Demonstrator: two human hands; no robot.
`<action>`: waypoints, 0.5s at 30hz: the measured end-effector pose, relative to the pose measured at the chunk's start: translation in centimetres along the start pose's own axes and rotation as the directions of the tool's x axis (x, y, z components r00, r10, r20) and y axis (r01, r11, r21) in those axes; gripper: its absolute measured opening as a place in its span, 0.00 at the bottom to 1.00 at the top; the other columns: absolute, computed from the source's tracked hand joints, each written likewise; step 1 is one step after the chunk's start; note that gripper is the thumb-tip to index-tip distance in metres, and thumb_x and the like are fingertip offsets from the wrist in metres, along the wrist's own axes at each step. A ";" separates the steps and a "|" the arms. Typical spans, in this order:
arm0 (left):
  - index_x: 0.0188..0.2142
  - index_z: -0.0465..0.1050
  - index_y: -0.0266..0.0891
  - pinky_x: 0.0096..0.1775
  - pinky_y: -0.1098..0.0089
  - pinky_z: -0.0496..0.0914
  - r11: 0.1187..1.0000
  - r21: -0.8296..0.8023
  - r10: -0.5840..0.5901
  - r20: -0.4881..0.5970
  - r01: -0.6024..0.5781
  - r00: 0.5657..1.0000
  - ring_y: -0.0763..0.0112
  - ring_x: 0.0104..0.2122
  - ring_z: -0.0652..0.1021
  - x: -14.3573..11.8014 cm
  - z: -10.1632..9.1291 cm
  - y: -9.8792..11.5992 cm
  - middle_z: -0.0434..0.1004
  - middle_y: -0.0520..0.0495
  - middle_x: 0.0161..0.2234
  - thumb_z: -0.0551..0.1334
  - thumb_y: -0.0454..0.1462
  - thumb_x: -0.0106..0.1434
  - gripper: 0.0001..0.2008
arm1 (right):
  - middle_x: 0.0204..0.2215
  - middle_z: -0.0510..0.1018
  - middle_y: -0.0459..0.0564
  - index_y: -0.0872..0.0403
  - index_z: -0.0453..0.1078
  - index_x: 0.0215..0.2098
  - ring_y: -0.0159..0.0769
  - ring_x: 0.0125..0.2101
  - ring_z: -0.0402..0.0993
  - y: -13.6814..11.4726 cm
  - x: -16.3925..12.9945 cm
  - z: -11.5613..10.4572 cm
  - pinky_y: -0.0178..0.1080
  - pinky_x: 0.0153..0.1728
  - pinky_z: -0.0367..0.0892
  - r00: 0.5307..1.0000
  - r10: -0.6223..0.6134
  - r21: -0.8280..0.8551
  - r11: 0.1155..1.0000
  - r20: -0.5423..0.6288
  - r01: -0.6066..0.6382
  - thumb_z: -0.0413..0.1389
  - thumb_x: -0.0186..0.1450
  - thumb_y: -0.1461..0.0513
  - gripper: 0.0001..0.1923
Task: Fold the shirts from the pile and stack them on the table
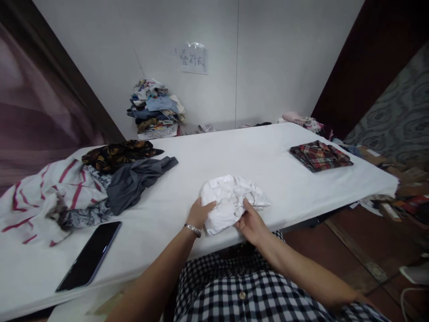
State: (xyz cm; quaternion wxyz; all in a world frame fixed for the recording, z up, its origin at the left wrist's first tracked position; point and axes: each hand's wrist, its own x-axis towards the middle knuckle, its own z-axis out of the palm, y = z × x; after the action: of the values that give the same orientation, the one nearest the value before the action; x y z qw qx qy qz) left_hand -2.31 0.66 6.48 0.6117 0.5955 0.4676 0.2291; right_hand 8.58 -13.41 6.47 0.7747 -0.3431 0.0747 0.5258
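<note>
Head view: we've got left hand [200, 213] and right hand [250, 223] both clamped, fingers curled, on the crumpled white garment [231, 201] at the table's [234, 152] near edge; risk: bunched folds snag, or it slides off that edge.

The striped cloth [40, 197] runs off the left edge; writing on the wall note [193, 59] is too small to read.

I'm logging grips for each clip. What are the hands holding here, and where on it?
Both hold the crumpled white garment: left hand on its left edge, right hand on its near right edge.
</note>
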 end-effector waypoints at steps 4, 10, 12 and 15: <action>0.44 0.72 0.34 0.41 0.69 0.72 0.991 0.134 0.020 -0.034 -0.015 0.999 0.62 0.43 0.78 -1.2 -0.3 0.7 0.79 0.39 0.44 0.66 0.36 0.56 0.16 | 0.47 0.78 0.54 0.54 0.63 0.57 0.39 0.43 0.76 -0.4 -0.1 -0.3 0.43 0.44 0.72 0.996 0.036 -0.015 0.999 0.087 -0.035 0.55 0.65 0.51 0.25; 0.47 0.70 0.35 0.43 0.65 0.72 0.930 0.366 0.030 -0.005 -0.026 1.000 0.57 0.45 0.78 -0.9 -1.0 1.0 0.79 0.40 0.44 0.63 0.43 0.58 0.20 | 0.41 0.79 0.57 0.58 0.69 0.48 0.43 0.42 0.77 0.2 0.8 -0.9 0.46 0.43 0.71 0.986 0.100 -0.103 0.991 0.130 -0.087 0.60 0.59 0.50 0.25; 0.46 0.69 0.36 0.41 0.65 0.73 0.932 0.362 0.025 0.002 -0.024 1.000 0.57 0.43 0.78 -0.4 -1.0 0.6 0.79 0.40 0.43 0.63 0.46 0.56 0.22 | 0.39 0.80 0.53 0.56 0.71 0.43 0.43 0.40 0.77 0.3 1.7 -0.8 0.45 0.42 0.72 0.996 0.059 -0.103 0.993 0.070 -0.052 0.63 0.54 0.58 0.20; 0.41 0.70 0.39 0.30 0.64 0.72 0.936 0.351 -0.022 0.036 0.008 0.999 0.58 0.30 0.79 -0.1 -1.0 -0.1 0.78 0.46 0.27 0.60 0.54 0.56 0.22 | 0.35 0.81 0.49 0.53 0.73 0.38 0.41 0.37 0.77 -0.3 2.7 -0.6 0.42 0.39 0.72 0.999 -0.010 -0.088 0.996 0.031 0.013 0.63 0.49 0.65 0.17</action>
State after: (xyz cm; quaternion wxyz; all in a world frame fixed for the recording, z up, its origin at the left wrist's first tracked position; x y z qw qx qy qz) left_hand -3.27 1.08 6.54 0.5065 0.6960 0.4932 0.1255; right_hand 10.17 -11.79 4.93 0.7628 -0.3693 0.0375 0.5294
